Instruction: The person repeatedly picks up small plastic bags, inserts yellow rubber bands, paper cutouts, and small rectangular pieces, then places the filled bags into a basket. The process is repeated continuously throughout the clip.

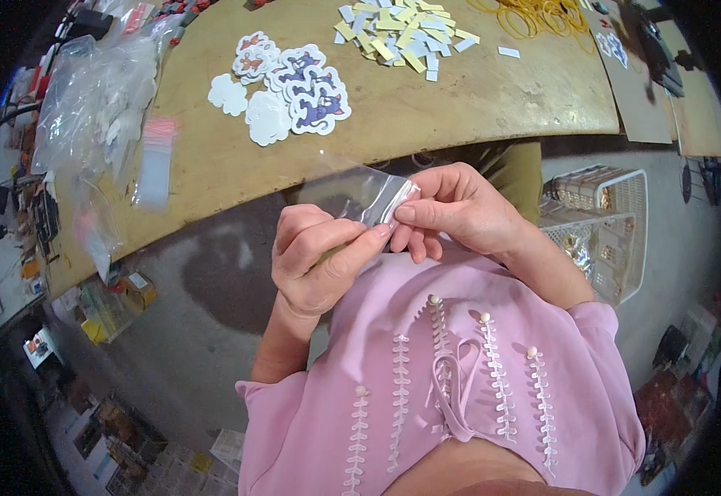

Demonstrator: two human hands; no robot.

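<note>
A small clear plastic bag (366, 192) is held in front of my chest, just off the table's near edge. My left hand (315, 256) is closed on its lower edge, thumb against curled fingers. On the opposite side, my right hand (464, 211) pinches the bag's whitish edge between thumb and fingers. Whether anything lies inside the bag I cannot tell. Beyond it on the table are die-cut stickers with a dark purple cat (321, 106), orange animal stickers (253, 59) and blank white cut-outs (268, 118).
Yellow and white paper slips (402, 31) lie heaped at the table's far side, near yellow rubber bands (546, 21). Clear plastic bags (96, 107) and flat red-topped bags (154, 169) cover the left end. A white plastic basket (637, 223) stands below, right.
</note>
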